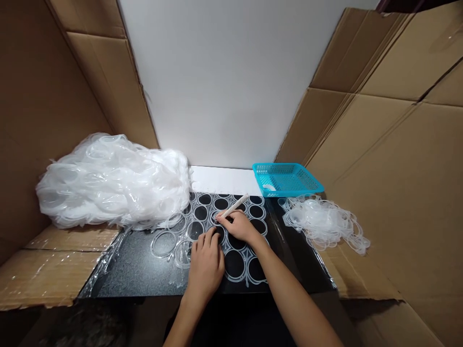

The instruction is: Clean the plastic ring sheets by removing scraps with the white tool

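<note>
hands, both on the job, over a black tabletop [137, 270]. right hand [238, 225]: pinching a white pen-like tool [236, 206] between thumb and fingers, shaft slanting up and to the right, lower end down at the ring sheet [247, 258]. exact contact at the tip is hidden by the fingers. left hand [207, 262]: palm down, fingers loosely bent and slightly apart, resting on the near part of the sheet, grasping nothing that shows.

ring sheet = joined translucent rings in rows, lying flat on the tabletop in front of the person, under and around both hands. at its left edge, a clear ring [153, 246] lies on speckled surface.

big heap of translucent film and rings [115, 185] at far left, partly over cardboard [54, 270]. smaller tangled ring pile [321, 221] at right. turquoise basket [309, 179] just behind that pile, small white piece [268, 187] inside. white strip [227, 179] along the back, left of the basket.
</note>
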`<state>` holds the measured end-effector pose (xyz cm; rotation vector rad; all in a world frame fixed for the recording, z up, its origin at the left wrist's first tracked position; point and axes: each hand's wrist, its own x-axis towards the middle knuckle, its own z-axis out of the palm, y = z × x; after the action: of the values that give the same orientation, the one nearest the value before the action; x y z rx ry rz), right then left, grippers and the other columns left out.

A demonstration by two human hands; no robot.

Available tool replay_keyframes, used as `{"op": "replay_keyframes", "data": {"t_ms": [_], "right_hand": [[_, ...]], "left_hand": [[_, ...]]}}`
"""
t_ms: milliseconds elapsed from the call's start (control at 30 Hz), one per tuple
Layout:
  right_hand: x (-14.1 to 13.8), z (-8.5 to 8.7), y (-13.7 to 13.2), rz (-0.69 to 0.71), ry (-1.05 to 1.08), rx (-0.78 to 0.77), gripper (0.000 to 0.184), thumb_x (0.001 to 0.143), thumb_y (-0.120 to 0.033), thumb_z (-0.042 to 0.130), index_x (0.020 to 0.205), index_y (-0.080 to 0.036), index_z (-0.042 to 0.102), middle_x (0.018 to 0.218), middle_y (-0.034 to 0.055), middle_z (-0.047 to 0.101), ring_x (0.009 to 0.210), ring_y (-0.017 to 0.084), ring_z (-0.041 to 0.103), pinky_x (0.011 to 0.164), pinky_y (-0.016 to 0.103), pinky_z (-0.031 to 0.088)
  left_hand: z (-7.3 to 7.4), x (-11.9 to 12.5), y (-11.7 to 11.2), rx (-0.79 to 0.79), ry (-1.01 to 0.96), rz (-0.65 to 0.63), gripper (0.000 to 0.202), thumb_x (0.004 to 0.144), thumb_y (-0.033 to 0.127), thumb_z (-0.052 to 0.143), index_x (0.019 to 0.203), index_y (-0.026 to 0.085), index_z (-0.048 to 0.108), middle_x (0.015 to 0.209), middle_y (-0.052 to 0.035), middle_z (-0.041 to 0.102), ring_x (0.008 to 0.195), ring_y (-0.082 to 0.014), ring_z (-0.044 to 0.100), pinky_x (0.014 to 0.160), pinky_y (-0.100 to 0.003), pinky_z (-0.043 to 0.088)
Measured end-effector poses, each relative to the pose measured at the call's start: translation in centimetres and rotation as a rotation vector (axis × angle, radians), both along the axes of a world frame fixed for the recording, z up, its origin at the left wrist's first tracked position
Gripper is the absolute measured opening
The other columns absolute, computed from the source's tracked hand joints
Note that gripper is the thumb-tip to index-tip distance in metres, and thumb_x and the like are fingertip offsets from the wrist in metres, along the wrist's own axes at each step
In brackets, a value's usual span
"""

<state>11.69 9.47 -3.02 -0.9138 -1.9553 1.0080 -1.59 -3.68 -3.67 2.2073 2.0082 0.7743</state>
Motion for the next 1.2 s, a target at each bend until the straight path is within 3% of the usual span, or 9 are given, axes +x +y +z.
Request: {"op": "replay_keyframes", "data": {"t_ms": [500,700,900,1200], "right_hand": [[0.19,0.21,0.03,0.047,-0.042,-0.031,0.019,0.096,-0.031,0.064,0.092,-0.024,0.081,0.106,0.0053,0.081,0.107,0.025,0.075,0.107,0.042,0.053],[0.40,0.33,0.21,-0.083,0.043,0.026,0.022,0.097,-0.033,0.062,0.094,-0.022,0.080,0.105,0.0069,0.081,0.105,0.025,0.075,0.103,0.040,0.055],[0.54,0.17,0.32,0.038,0.015,-0.067,0.021,0.095,-0.036,0.065,0.092,-0.023,0.081,0.105,0.0063,0.081,0.104,0.025,0.075,0.103,0.042,0.055],[0.61,0.33,0.17,0.033,0.024,-0.096,0.023,0.094,-0.037,0.066,0.092,-0.020,0.081,0.106,0.0081,0.081,0.104,0.025,0.075,0.100,0.041,0.056]], "left_hand": [[0.72,0.47,0.45,-0.059,0.125,0.019,0.041,0.097,0.015,0.047,0.135,0.021,0.062,0.150,-0.0092,0.059,0.130,-0.0321,0.054,0.105,-0.050,0.044],[0.58,0.48,0.60,-0.073,0.151,0.012,0.042,0.098,0.016,0.045,0.137,0.019,0.060,0.151,-0.0093,0.058,0.132,-0.0327,0.052,0.107,-0.053,0.043],[0.75,0.42,0.56,-0.075,0.133,0.006,0.041,0.099,0.016,0.044,0.136,0.021,0.060,0.151,-0.0079,0.059,0.131,-0.0322,0.053,0.105,-0.052,0.044],[0.76,0.51,0.54,-0.094,0.126,0.004,0.040,0.100,0.017,0.044,0.137,0.021,0.059,0.152,-0.0074,0.058,0.132,-0.0323,0.052,0.107,-0.053,0.043]]}}
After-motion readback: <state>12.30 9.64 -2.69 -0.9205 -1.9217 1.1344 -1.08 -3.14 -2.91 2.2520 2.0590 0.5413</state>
